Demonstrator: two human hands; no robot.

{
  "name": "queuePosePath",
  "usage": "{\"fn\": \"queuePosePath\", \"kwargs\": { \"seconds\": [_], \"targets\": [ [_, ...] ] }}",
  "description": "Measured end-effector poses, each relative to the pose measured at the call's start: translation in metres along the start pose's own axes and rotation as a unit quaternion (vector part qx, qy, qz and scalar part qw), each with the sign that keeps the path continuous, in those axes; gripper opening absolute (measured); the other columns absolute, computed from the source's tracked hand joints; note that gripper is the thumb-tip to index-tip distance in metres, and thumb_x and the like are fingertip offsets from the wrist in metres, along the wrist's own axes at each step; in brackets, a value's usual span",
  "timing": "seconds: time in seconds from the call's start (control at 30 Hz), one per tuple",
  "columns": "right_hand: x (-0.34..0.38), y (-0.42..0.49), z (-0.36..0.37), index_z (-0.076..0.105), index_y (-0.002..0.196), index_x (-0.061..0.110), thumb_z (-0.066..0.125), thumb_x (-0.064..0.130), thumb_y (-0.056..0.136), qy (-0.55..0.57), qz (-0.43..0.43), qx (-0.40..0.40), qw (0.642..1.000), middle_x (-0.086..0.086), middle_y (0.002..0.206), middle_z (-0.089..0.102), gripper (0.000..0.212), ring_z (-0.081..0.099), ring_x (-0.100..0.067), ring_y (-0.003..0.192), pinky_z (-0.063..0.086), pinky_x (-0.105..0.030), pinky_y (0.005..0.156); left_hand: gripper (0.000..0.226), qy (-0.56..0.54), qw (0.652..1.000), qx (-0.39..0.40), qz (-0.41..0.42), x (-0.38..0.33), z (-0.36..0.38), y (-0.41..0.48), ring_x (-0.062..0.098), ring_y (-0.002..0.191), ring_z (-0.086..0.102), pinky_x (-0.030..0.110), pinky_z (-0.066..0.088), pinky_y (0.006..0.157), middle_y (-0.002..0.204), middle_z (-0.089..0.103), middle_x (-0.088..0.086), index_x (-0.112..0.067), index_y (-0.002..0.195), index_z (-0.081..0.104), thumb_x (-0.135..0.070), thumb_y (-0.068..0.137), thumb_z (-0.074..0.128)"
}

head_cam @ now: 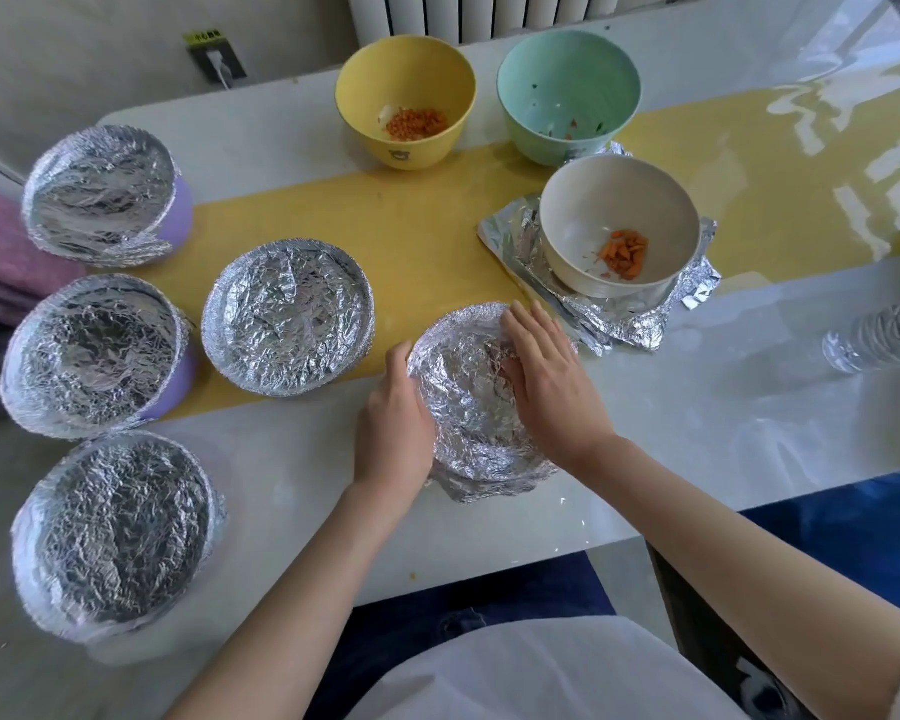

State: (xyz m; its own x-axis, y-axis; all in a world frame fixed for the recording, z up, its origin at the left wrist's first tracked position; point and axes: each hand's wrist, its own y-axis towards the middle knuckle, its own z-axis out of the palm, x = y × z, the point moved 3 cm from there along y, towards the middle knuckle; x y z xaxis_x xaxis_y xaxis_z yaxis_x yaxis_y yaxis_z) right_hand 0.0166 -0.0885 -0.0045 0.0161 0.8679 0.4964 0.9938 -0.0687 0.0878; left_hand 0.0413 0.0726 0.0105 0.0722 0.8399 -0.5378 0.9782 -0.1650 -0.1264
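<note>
A bowl wrapped in crumpled aluminium foil [468, 402] stands near the table's front edge. My left hand [393, 433] cups its left side, fingers curved against the foil. My right hand [546, 376] lies flat on the foil top, fingers straight and pointing away from me, pressing the foil down. A beige bowl [619, 200] with orange carrot pieces sits on a loose sheet of foil [630, 319] just behind and to the right.
Several foil-covered bowls stand at the left, the nearest one [287, 317] beside my left hand. A yellow bowl [406, 75] with chopped carrot and a green bowl [567, 80] stand at the back. A clear plastic bottle [879, 337] lies at the right edge.
</note>
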Motion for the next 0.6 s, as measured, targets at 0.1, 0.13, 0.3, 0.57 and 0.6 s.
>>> {"fn": "queuePosePath", "kwargs": {
  "seconds": [0.1, 0.13, 0.3, 0.57, 0.6],
  "targets": [
    [-0.004, 0.0, 0.0, 0.044, 0.136, -0.001, 0.043, 0.01, 0.097, -0.001, -0.005, -0.001, 1.0, -0.016, 0.142, 0.045, 0.041, 0.034, -0.032, 0.136, 0.028, -0.042, 0.113, 0.046, 0.036, 0.999, 0.011, -0.019, 0.004, 0.001, -0.002, 0.034, 0.106, 0.055, 0.032, 0.035, 0.067, 0.126, 0.056, 0.016, -0.011, 0.142, 0.027, -0.007, 0.098, 0.037],
    [-0.006, 0.002, -0.001, 0.045, 0.136, 0.0, 0.042, 0.011, 0.098, 0.001, 0.002, -0.004, 1.0, -0.016, 0.141, 0.045, 0.04, 0.036, -0.03, 0.136, 0.028, -0.041, 0.113, 0.049, 0.019, 1.0, 0.006, -0.002, 0.003, 0.0, 0.0, 0.03, 0.117, 0.051, 0.031, 0.039, 0.075, 0.137, 0.048, 0.014, -0.011, 0.144, 0.025, -0.004, 0.097, 0.038],
    [-0.017, 0.011, -0.008, 0.049, 0.134, 0.007, 0.04, 0.014, 0.099, 0.059, 0.073, -0.008, 0.996, -0.009, 0.139, 0.049, 0.037, 0.045, -0.026, 0.129, 0.037, -0.036, 0.106, 0.044, -0.048, 0.985, 0.001, 0.163, -0.017, 0.002, 0.028, 0.019, 0.14, 0.025, 0.029, 0.02, 0.115, 0.15, 0.031, 0.007, -0.007, 0.143, 0.032, -0.004, 0.099, 0.036],
    [-0.025, 0.016, -0.008, 0.057, 0.126, 0.012, 0.038, 0.014, 0.1, 0.188, 0.19, -0.024, 0.963, -0.008, 0.114, 0.066, 0.031, 0.06, -0.024, 0.103, 0.038, -0.021, 0.078, 0.034, -0.179, 0.974, 0.032, 0.135, -0.008, 0.012, 0.06, 0.017, 0.102, 0.061, 0.006, 0.044, 0.081, 0.124, 0.06, 0.011, -0.004, 0.126, 0.055, 0.002, 0.095, 0.046],
    [-0.026, 0.016, -0.007, 0.058, 0.124, 0.011, 0.038, 0.014, 0.1, 0.189, 0.193, -0.025, 0.963, -0.009, 0.111, 0.067, 0.031, 0.06, -0.023, 0.1, 0.035, -0.019, 0.073, 0.032, -0.195, 0.972, 0.031, 0.125, -0.009, 0.012, 0.06, 0.021, 0.095, 0.058, 0.015, 0.046, 0.076, 0.119, 0.063, 0.013, -0.004, 0.124, 0.057, 0.002, 0.095, 0.046]
  ]
}}
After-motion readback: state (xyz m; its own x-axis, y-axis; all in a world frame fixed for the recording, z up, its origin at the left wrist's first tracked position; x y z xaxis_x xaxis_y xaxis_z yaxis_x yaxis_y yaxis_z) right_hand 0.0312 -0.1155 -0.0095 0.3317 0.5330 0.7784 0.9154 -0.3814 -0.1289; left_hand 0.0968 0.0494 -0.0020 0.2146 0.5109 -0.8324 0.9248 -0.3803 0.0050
